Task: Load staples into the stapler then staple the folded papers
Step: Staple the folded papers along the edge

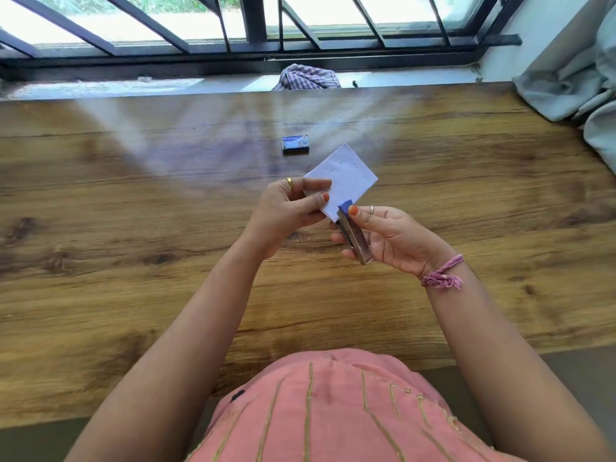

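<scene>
My left hand [290, 208] pinches the left edge of a small folded white paper [346, 178], held up above the wooden table [133, 261]. My right hand [390, 238] grips a small metal stapler [355, 236] with a blue tip; its jaws sit over the paper's lower corner, with my thumb resting on the blue tip. A small blue staple box [296, 144] lies on the table beyond the paper, apart from both hands.
A checked cloth [306, 78] lies on the window sill behind the table's far edge. Grey curtain fabric [573, 78] hangs at the right, touching the table's right end. Black window bars run along the back.
</scene>
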The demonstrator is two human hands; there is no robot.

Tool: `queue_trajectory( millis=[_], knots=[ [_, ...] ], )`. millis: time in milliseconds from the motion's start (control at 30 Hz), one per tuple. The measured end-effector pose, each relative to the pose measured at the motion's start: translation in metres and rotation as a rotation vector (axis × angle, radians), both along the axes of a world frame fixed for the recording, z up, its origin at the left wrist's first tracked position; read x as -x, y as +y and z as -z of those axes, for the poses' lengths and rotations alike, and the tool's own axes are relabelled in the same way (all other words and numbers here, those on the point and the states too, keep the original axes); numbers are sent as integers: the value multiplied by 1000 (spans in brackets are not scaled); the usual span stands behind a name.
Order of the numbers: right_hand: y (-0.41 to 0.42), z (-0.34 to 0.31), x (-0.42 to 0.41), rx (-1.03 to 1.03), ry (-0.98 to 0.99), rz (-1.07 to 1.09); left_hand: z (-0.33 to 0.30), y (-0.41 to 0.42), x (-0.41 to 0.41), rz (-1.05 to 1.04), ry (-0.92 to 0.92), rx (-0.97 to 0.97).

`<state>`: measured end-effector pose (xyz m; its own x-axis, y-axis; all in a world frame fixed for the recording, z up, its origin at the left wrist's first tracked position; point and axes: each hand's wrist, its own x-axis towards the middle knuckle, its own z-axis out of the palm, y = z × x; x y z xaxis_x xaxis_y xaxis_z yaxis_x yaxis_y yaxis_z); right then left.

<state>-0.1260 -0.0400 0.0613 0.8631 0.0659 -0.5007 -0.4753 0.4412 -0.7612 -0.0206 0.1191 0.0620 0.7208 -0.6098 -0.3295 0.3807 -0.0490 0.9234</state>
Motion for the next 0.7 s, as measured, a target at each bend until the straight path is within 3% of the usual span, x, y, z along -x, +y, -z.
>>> queue_trajectory(
  millis=[700],
  knots=[
    [0,6,-3,-29,34,73,-3,7,-2,48,-13,-30]
  ],
)
